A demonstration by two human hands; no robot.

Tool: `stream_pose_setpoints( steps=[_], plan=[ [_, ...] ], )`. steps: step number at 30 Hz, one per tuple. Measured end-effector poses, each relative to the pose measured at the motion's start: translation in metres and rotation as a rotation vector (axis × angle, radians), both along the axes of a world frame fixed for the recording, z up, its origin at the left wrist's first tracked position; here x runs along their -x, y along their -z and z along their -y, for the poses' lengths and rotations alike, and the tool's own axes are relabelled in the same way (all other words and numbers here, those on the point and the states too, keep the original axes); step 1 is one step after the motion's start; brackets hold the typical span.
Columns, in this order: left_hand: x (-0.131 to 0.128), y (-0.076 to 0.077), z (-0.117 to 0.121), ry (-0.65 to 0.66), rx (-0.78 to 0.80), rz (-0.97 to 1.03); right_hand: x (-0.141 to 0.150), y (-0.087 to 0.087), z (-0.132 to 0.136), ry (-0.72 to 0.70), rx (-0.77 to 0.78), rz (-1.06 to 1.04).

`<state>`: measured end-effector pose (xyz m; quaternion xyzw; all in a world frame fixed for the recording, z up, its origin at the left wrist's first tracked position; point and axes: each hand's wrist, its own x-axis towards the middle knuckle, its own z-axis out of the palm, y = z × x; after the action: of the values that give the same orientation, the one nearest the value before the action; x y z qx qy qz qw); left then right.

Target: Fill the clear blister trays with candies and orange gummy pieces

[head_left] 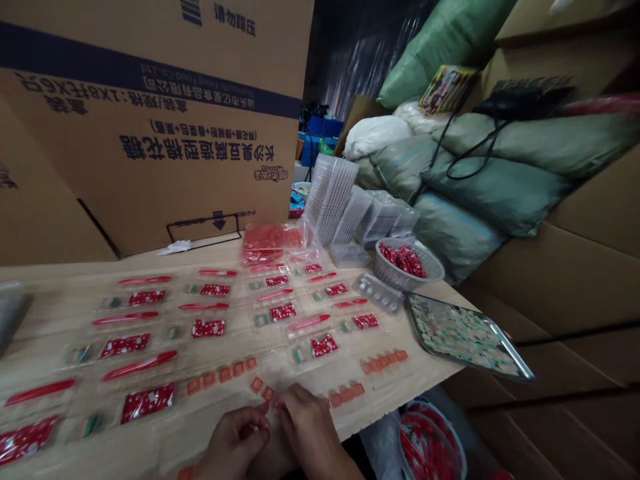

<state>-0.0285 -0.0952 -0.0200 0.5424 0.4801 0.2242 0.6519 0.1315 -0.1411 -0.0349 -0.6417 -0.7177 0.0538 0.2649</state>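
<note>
My left hand (235, 440) and my right hand (307, 427) meet at the near edge of a cardboard work surface (75, 280). Their fingertips are pinched together on small orange-red square pieces (263, 389). Rows of the same pieces (223, 375) lie in clear plastic trays just beyond my hands. Further out, several clear trays hold red pens (140, 365) and red patterned packets (147, 402).
A white basket of red packets (407, 265) and a metal tray of small pale pieces (467, 337) sit at the right. Stacked clear trays (335, 200) stand behind. Large cardboard boxes (150, 120) wall the back, sacks (500, 180) the right. A bag of red items (430, 443) hangs below the edge.
</note>
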Motion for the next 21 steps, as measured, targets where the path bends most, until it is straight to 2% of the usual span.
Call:
stream_pose_setpoints(
  steps=[3,8,13,15,18,21],
  plan=[
    [-0.001,0.003,0.001,0.009,0.004,0.004,0.001,0.009,0.003,-0.052,-0.088,0.067],
    [-0.003,0.007,0.004,-0.013,0.046,0.003,-0.005,0.013,0.010,-0.127,-0.209,-0.104],
    [-0.001,0.011,0.003,-0.017,0.044,0.008,-0.007,0.018,0.010,-0.176,-0.375,-0.050],
    [-0.001,0.016,0.002,-0.028,0.043,0.023,-0.007,0.016,0.009,-0.193,-0.317,-0.058],
    [-0.002,0.023,0.001,-0.036,0.035,0.030,-0.006,0.004,0.008,-0.142,-0.037,-0.127],
    [-0.001,0.019,0.001,-0.025,0.019,0.040,-0.007,-0.014,0.005,-0.083,0.211,-0.182]
  ],
)
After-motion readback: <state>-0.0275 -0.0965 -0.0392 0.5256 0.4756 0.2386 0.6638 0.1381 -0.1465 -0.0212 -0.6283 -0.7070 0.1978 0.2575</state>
